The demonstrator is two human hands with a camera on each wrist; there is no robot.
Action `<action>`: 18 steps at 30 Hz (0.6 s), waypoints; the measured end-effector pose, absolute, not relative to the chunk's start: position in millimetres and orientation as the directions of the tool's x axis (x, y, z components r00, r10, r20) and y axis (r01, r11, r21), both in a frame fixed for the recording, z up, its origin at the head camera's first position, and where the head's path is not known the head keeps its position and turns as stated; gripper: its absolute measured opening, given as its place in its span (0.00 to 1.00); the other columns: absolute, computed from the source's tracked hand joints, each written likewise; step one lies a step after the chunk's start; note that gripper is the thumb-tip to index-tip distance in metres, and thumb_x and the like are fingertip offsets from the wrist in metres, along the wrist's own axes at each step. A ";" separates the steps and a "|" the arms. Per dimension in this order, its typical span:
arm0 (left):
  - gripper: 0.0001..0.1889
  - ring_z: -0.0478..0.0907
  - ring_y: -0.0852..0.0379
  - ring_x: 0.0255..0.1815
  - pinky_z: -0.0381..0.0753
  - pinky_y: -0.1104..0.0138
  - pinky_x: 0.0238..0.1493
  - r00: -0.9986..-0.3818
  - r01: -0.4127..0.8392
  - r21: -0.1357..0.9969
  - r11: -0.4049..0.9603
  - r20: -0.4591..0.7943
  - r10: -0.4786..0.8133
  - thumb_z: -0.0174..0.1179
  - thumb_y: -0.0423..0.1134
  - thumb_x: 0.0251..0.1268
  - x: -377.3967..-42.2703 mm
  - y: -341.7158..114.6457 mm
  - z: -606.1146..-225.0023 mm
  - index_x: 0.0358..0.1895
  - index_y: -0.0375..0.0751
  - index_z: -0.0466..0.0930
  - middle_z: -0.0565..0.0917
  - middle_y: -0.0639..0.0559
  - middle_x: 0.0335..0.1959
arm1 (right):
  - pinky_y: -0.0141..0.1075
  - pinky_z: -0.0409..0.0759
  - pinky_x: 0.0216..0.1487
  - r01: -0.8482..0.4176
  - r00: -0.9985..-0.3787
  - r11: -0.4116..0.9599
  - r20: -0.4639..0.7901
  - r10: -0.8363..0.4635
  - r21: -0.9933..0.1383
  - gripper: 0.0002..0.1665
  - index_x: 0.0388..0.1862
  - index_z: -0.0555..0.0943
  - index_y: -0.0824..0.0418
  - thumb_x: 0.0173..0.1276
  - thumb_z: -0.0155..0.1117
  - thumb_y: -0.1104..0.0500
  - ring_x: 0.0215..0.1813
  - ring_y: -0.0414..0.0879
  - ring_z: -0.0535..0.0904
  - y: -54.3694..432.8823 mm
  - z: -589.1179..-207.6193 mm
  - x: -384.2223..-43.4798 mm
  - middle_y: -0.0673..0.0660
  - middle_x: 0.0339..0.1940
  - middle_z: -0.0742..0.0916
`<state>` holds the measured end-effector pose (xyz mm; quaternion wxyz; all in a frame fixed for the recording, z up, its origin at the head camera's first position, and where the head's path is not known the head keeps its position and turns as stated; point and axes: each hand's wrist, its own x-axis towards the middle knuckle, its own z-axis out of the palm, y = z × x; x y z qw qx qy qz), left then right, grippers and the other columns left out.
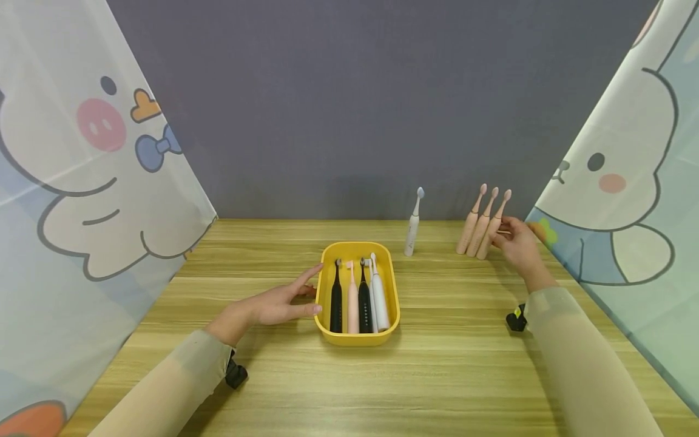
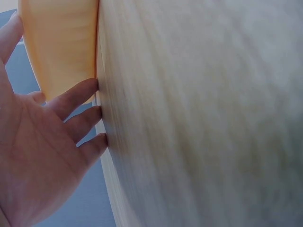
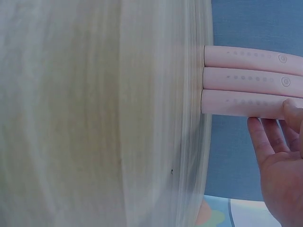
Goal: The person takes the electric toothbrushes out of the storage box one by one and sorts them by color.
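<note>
Three pink electric toothbrushes stand upright, side by side, at the back right of the table. My right hand (image 1: 519, 247) pinches the rightmost pink electric toothbrush (image 1: 489, 239), thumb on its front and fingers behind, as the right wrist view shows. Its base is down at the tabletop, beside the middle pink one (image 3: 246, 79). My left hand (image 1: 275, 303) has its fingers spread at the left wall of a yellow tray (image 1: 357, 340), thumb and forefinger against it. Inside lie a black toothbrush (image 1: 336, 306), a pink one (image 1: 352, 308), another black one (image 1: 364, 309) and white ones (image 1: 380, 306).
A white electric toothbrush (image 1: 412, 233) stands alone between the tray and the pink row. Behind the wooden table (image 1: 382, 388) rises a grey panel (image 1: 349, 109). Cartoon-printed cloths flank both sides, the right one (image 1: 622, 243) close beside my right hand.
</note>
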<state>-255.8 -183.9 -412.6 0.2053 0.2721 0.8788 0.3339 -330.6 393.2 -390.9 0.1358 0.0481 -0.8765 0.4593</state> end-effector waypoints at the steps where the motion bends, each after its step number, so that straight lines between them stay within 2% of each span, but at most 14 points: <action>1: 0.54 0.66 0.35 0.86 0.58 0.32 0.85 -0.767 0.342 0.698 0.629 -0.179 0.616 0.61 0.67 0.79 -256.0 -183.9 -412.8 0.92 0.67 0.32 0.72 0.38 0.83 | 0.14 0.79 0.47 -0.212 -0.958 0.576 0.285 0.038 -0.790 0.33 0.80 0.58 0.87 0.86 0.54 0.70 0.46 0.21 0.73 394.6 -392.3 -331.5 0.87 0.72 0.74; 8: 0.53 0.66 0.35 0.86 0.58 0.32 0.85 -0.766 0.351 0.696 0.626 -0.171 0.620 0.61 0.66 0.80 -257.0 -184.6 -413.8 0.92 0.66 0.32 0.71 0.37 0.83 | 0.13 0.78 0.46 -0.245 -0.948 0.581 0.317 0.023 -0.776 0.32 0.79 0.60 0.87 0.86 0.54 0.70 0.45 0.18 0.72 400.4 -398.3 -336.2 0.88 0.70 0.75; 14: 0.53 0.67 0.34 0.85 0.58 0.30 0.84 -0.760 0.365 0.693 0.622 -0.164 0.629 0.60 0.66 0.81 -256.9 -184.7 -413.7 0.93 0.63 0.32 0.72 0.36 0.83 | 0.12 0.76 0.46 -0.255 -0.944 0.595 0.330 0.019 -0.763 0.31 0.77 0.62 0.87 0.85 0.57 0.70 0.46 0.20 0.72 401.5 -399.8 -336.2 0.87 0.69 0.76; 16: 0.53 0.67 0.34 0.85 0.58 0.30 0.84 -0.761 0.363 0.695 0.621 -0.164 0.628 0.60 0.65 0.81 -256.4 -184.4 -413.2 0.92 0.63 0.32 0.72 0.36 0.83 | 0.11 0.75 0.47 -0.249 -0.944 0.603 0.330 0.025 -0.758 0.31 0.77 0.63 0.87 0.85 0.58 0.69 0.49 0.25 0.74 401.7 -400.3 -336.3 0.86 0.69 0.76; 18: 0.52 0.67 0.34 0.85 0.58 0.30 0.84 -0.759 0.363 0.699 0.616 -0.162 0.631 0.60 0.65 0.81 -256.0 -184.1 -412.8 0.93 0.63 0.32 0.72 0.36 0.83 | 0.10 0.74 0.47 -0.243 -0.945 0.609 0.327 0.029 -0.755 0.32 0.78 0.62 0.86 0.85 0.58 0.68 0.54 0.37 0.80 402.5 -400.4 -335.9 0.86 0.70 0.76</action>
